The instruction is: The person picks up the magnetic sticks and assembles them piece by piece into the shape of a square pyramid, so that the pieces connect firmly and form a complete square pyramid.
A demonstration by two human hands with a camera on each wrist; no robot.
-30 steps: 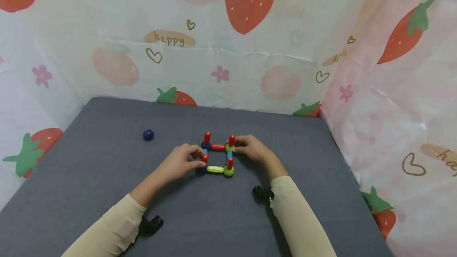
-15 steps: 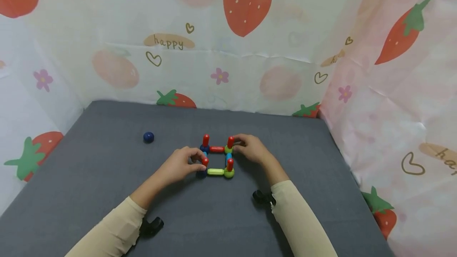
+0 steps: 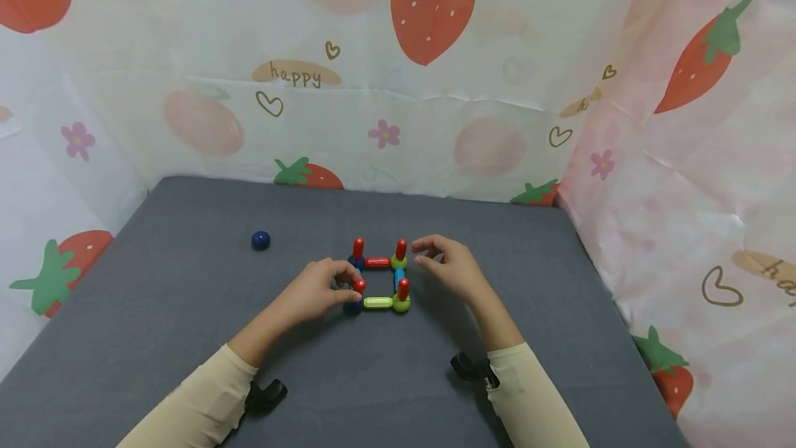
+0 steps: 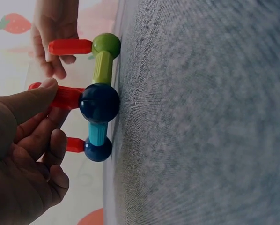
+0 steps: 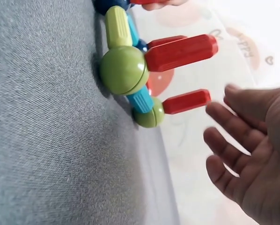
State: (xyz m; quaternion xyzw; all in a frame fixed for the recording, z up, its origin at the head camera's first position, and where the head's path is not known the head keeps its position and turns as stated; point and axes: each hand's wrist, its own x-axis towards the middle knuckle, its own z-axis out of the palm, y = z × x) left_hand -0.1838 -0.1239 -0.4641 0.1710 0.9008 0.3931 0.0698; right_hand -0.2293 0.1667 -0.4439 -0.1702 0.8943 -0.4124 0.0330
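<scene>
A square frame of toy rods and balls lies on the grey cloth in the head view. Its sides include a yellow-green rod point(image 3: 378, 303), a red rod point(image 3: 377, 263) and a light blue rod point(image 5: 141, 100). Green balls point(image 5: 123, 70) form the right corners, dark blue balls point(image 4: 99, 103) the left. From each corner a red rod stands upright. My left hand point(image 3: 316, 289) pinches the near-left upright red rod point(image 4: 67, 97) between thumb and fingers. Just right of the far-right upright red rod point(image 3: 401, 249), my right hand point(image 3: 450, 267) is held apart from it, fingers loosely bent, holding nothing.
A loose dark blue ball point(image 3: 260, 240) sits on the grey cloth point(image 3: 373, 379) to the left of the frame. Strawberry-printed sheets point(image 3: 429, 116) hang behind the table and along its sides. Black wrist mounts point(image 3: 266, 397) stick out from both sleeves.
My right hand has let go of the far-right upright red rod and drawn back to the right. The left hand keeps its pinch on the near-left rod.
</scene>
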